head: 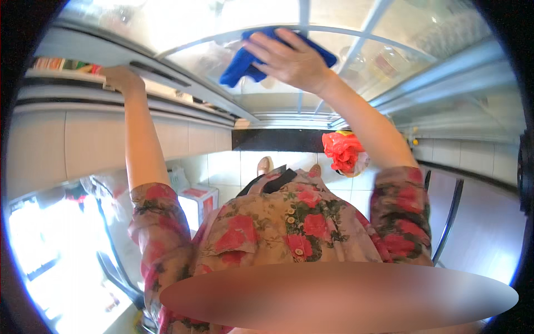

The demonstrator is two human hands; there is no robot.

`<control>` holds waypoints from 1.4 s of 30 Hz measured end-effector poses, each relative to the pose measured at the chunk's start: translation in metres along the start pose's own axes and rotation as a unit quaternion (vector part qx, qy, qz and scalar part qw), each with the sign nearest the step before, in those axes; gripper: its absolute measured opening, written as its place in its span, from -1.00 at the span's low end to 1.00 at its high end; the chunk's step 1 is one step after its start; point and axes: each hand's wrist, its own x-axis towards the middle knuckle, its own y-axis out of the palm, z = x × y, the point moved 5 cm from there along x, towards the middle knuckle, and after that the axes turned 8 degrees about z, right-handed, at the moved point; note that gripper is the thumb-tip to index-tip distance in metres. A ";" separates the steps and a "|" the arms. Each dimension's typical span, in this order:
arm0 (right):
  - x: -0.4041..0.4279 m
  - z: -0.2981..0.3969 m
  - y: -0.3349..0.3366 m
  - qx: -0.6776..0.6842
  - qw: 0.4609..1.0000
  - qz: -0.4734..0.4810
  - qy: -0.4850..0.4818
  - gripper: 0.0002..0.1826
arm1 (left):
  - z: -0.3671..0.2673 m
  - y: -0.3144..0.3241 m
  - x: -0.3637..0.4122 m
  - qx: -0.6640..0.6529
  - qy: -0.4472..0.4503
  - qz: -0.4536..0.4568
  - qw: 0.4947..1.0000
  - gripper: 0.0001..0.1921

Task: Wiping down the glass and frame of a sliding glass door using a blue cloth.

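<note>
My right hand (292, 60) lies with fingers spread over a blue cloth (240, 69), pressing it against a glass door pane (187, 62) divided by pale bars. One end of the cloth hangs out on the left of the hand. At the upper left, my left hand (125, 79) is at the edge of the grey metal door frame (96, 46), beside a dark recessed handle (160, 74). Its fingers are partly hidden, so whether they grip the frame is unclear. Blurred bottles (388, 62) show behind the glass.
A bin (354, 167) with a red plastic bag (342, 148) stands on the tiled floor (225, 167) by the dark door sill (283, 140). A white box (200, 200) is at the left. Grey panels with a long dark handle (448, 221) stand at the right.
</note>
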 end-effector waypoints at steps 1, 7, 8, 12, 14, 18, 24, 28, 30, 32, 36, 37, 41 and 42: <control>0.006 -0.005 -0.010 0.038 0.999 -0.022 0.033 -0.87 | 0.001 -0.012 0.000 -0.016 -0.033 -0.013 0.999 -0.44; 0.052 0.006 -0.012 0.038 0.989 -0.119 0.082 -0.84 | -0.003 0.006 -0.064 -0.114 0.015 0.171 0.979 -0.33; 0.059 0.025 0.012 0.045 0.994 -0.079 0.057 -0.77 | -0.005 0.007 -0.067 -0.115 0.014 0.169 0.979 -0.33; 0.071 0.098 0.082 -0.028 0.999 -0.015 0.003 -0.78 | 0.001 0.004 -0.072 -0.051 -0.015 0.128 0.990 -0.33; 0.049 0.121 0.129 0.191 0.978 0.014 0.081 -0.71 | 0.016 0.003 -0.065 -0.003 0.017 0.136 0.991 -0.35; 0.005 0.160 0.162 0.028 0.993 0.111 -0.042 -0.65 | 0.042 0.006 -0.074 -0.064 0.018 0.241 0.968 -0.36; 0.021 0.123 0.110 0.067 0.996 0.056 -0.022 -0.77 | 0.122 -0.016 -0.086 -0.043 -0.020 0.259 0.965 -0.35; 0.050 0.091 0.070 0.075 0.994 -0.072 0.027 -0.80 | 0.161 -0.006 -0.097 -0.043 -0.026 0.287 0.956 -0.30; 0.041 0.104 0.091 0.020 0.997 -0.067 0.029 -0.81 | 0.170 -0.004 -0.095 -0.097 0.052 0.260 0.959 -0.41; 0.010 0.138 0.134 -0.021 0.999 0.019 0.025 -0.71 | 0.180 -0.006 -0.092 -0.058 0.055 0.250 0.965 -0.42; -0.061 0.205 0.216 -0.068 0.993 0.096 0.027 -0.63 | 0.172 0.000 -0.102 0.022 0.098 0.204 0.974 -0.45; -0.070 0.217 0.227 -0.067 0.993 0.091 0.026 -0.63 | 0.171 0.000 -0.107 0.110 0.142 0.192 0.965 -0.46; -0.096 0.243 0.252 -0.028 0.998 0.043 0.048 -0.75 | 0.193 -0.010 -0.106 0.361 0.367 0.094 0.852 -0.56; -0.098 0.245 0.253 -0.007 0.998 0.024 0.062 -0.80 | 0.207 -0.012 -0.111 0.298 0.309 0.112 0.896 -0.59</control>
